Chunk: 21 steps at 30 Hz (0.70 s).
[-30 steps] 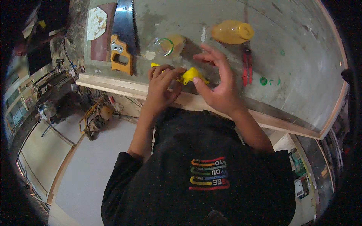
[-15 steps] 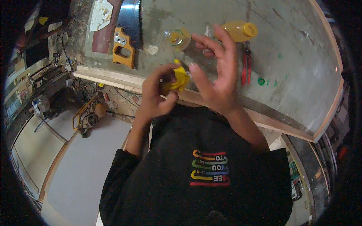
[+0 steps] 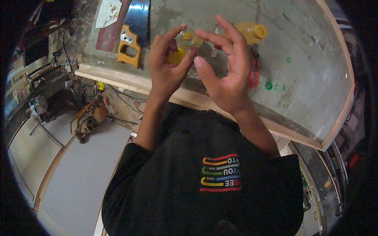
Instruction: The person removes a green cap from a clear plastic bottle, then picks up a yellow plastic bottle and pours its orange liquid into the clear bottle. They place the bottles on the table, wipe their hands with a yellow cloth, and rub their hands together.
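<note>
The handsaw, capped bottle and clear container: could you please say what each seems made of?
Handsaw blade: polished metal, probably steel, given its bright sheen. Orange grip: smooth; its even colour suits wood or plastic. Bottle: likely smooth plastic, given its translucence. Container: smooth glass or clear plastic; transparency leaves it open.

- Black shirt (image 3: 185, 165), near: a chest print (image 3: 218, 171) with readable capitals.
- Print's left: 3 small pale words (image 3: 210, 168), stacked 1 above another.
- Print's right: 3 larger words (image 3: 228, 172), mostly white, stacked likewise.
- Between and around them: red, orange, green, yellow and blue stripes (image 3: 219, 189).
</note>
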### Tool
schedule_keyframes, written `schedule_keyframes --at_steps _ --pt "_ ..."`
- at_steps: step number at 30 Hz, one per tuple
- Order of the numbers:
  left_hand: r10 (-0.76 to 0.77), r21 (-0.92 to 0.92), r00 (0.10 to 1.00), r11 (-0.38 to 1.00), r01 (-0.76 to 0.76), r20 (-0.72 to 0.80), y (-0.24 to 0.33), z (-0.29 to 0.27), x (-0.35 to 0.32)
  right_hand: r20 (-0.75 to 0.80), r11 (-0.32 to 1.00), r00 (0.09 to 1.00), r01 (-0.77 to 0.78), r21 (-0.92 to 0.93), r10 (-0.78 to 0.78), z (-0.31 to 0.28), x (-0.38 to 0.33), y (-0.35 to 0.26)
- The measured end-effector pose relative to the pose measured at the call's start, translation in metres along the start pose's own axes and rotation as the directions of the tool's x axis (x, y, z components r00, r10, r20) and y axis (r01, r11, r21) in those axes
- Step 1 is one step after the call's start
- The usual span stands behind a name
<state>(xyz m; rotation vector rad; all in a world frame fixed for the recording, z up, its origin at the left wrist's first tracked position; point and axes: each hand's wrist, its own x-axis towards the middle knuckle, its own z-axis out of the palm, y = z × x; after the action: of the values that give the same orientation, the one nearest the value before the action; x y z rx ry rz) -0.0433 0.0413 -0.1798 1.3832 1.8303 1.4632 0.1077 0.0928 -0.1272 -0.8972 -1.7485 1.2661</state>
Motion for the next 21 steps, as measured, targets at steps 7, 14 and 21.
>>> schedule_keyframes --at_steps 7,14,21 --pt "0.005 -0.043 0.999 0.999 -0.007 -0.050 -0.003 0.006 0.000 0.071 0.995 0.997 -0.028 0.091 0.021 -0.001 -0.011 -0.011" --pt "-0.016 -0.018 0.997 1.000 0.015 -0.070 -0.005 0.006 -0.002 0.001 0.894 0.967 -0.236 0.381 0.255 -0.048 -0.038 -0.024" --pt "-0.052 -0.017 0.996 0.998 0.054 0.074 0.005 -0.033 -0.006 -0.491 0.985 0.871 -0.106 -0.137 0.025 -0.203 -0.058 -0.023"
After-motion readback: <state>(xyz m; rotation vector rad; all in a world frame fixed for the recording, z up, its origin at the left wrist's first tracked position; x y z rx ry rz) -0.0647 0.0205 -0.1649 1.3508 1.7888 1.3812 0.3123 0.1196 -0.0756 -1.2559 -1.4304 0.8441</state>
